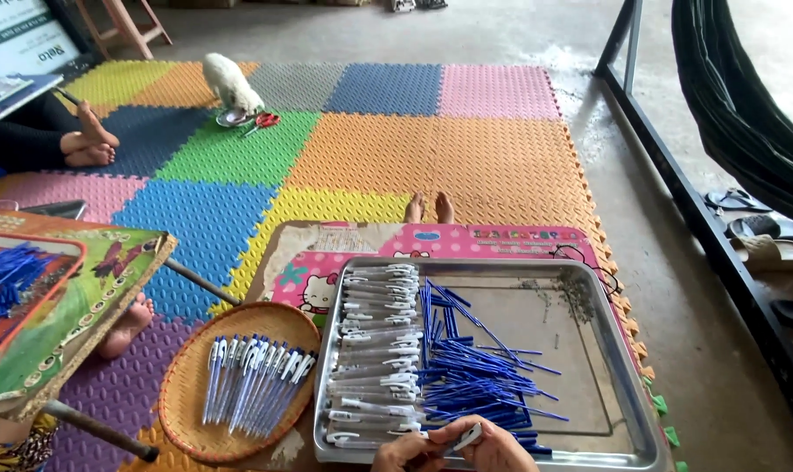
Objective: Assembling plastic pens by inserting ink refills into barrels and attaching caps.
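- At the bottom centre of the frame, the left hand (403, 452) and the right hand (497, 448) meet over the near rim of a metal tray (628, 411).
- Both hands have their fingers curled, in a closed grip on one white pen barrel (465, 437), which lies slanted between them.
- In the left part of the tray lie rows of white pen barrels (379, 350); a loose heap of blue refills (466, 371) sits in the middle, touching them.
- The right part of the tray is bare metal.
- The tray rests on a pink bench (501, 240) with cartoon prints.
- Just left of the tray, a round woven basket (187, 411) holds assembled pens (257, 380) side by side.
- Bare toes (430, 208) show past the far edge of the bench, on the coloured foam mats (353, 149).
- In the upper left, a small white animal (230, 83) stands by red scissors (262, 121).
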